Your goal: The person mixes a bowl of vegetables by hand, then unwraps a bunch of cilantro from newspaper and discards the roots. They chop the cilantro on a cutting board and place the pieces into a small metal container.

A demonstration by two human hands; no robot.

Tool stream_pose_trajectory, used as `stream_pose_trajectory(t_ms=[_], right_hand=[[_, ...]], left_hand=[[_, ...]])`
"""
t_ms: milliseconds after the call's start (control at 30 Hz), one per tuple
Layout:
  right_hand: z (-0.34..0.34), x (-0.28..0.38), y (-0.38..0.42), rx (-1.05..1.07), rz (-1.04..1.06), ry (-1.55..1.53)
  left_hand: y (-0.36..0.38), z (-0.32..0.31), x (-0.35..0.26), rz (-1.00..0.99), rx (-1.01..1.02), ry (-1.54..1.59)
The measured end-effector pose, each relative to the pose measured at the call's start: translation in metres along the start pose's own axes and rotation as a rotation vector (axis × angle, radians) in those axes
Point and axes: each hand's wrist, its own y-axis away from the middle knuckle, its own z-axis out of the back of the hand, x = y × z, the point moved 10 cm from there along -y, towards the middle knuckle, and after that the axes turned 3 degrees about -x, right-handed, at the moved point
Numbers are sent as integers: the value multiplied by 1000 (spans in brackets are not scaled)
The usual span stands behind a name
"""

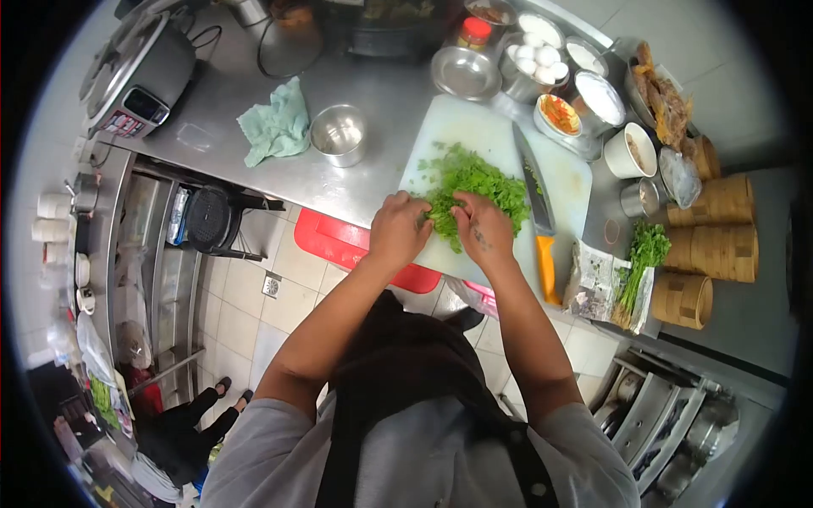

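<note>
A heap of green leafy herbs (pixel 474 179) lies on a white cutting board (pixel 483 127) on the steel counter. My left hand (pixel 398 227) and my right hand (pixel 480 224) both rest on the near edge of the heap, fingers curled into the stems. A knife with an orange handle (pixel 542 216) lies on the board to the right of the herbs, apart from both hands.
A small steel bowl (pixel 339 134) and a green cloth (pixel 277 125) sit left of the board. Bowls of eggs (pixel 535 55), sauces and powders crowd the back. Bamboo steamers (pixel 718 245) and a herb bundle on paper (pixel 639 262) stand right. A rice cooker (pixel 140 72) is far left.
</note>
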Motion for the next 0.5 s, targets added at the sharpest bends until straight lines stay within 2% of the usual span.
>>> stream_pose_trajectory(t_ms=[67, 200, 300, 367, 500], right_hand=[[-8, 5, -4, 46, -18, 188], [-15, 8, -3, 67, -22, 277], [-13, 2, -1, 37, -22, 208], [-13, -22, 8, 37, -261, -58], [-15, -40, 18, 29, -315, -200]], left_hand=[[-2, -3, 6, 4, 30, 24], [-9, 2, 5, -3, -4, 129], [-18, 4, 3, -22, 46, 114], [-21, 1, 7, -52, 68, 98], [-25, -5, 12, -82, 161, 102]])
